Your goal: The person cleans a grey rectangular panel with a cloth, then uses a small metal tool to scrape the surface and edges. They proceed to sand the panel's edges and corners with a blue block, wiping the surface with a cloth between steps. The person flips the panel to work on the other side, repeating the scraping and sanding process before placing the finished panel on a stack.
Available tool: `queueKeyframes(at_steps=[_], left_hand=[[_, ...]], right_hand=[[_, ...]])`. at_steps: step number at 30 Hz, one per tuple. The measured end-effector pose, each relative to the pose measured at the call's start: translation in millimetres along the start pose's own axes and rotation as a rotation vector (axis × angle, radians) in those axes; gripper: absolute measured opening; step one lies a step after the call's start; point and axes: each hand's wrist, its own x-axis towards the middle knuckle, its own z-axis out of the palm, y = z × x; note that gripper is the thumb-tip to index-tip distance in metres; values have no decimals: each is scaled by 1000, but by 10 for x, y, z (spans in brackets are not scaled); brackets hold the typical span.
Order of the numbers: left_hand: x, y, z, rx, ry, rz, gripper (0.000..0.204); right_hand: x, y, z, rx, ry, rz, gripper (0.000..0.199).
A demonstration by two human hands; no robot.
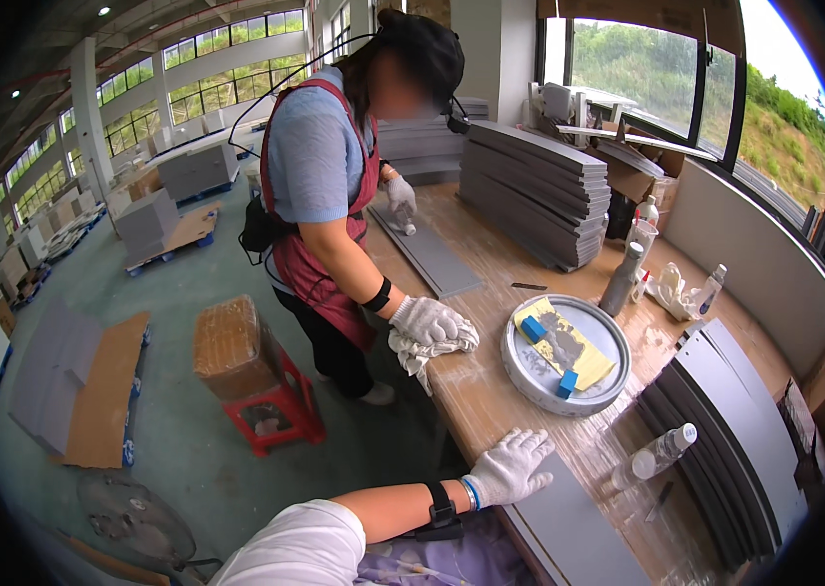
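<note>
And here you are, left hand [512,469] in its pale knit glove, palm down and fingers loosely spread, pressing flat without gripping anything. Under it and running back to the near right lies the grey panel [574,527], right along the edge of the film-covered table [468,376]. Your right hand is out of view, so I cannot tell what it has hold of. Dark strap [442,505] around your left wrist, and out to the right of that hand, a clear bottle [661,452] with a white cap beside a stack of curved grey panels [740,430].

Just beyond your fingers — there's the round grey tray [535,381], carrying a smeared yellow sheet [580,344] and two blue blocks [534,329]. Past it, to the right, stands a grey bottle [619,285].

Ahead and left of your hand, a co-worker [320,146] leans in: the nearer gloved hand [429,320] bunches a white cloth [432,354] at the table edge, the farther one [400,198] is at a small white object on a long grey strip [432,259]. Off left of your hand, a brown taped box [234,347] sits on a red stool [288,410]. Farther ahead — a tall panel stack [530,200], then windows [632,63].
</note>
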Motion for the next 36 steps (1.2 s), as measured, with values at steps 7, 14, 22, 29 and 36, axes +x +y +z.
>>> queueKeyframes(at_steps=[7,14,22,29,36], left_hand=[[1,-14,52,3,30,9,65],[-5,-10,39,-7,24,2,65],[-6,14,-26,9,14,17,66],[-43,-164,5,140,-8,132,71],[-350,-218,-135,175,-95,352,74]], right_hand=[[13,-10,-16,9,-19,-11,48],[47,-82,-56,31,-46,-31,51],[138,-483,-298,294,-56,-113,51],[-121,470,565,319,-20,322,59],[-153,581,384,-9,-43,353,51]])
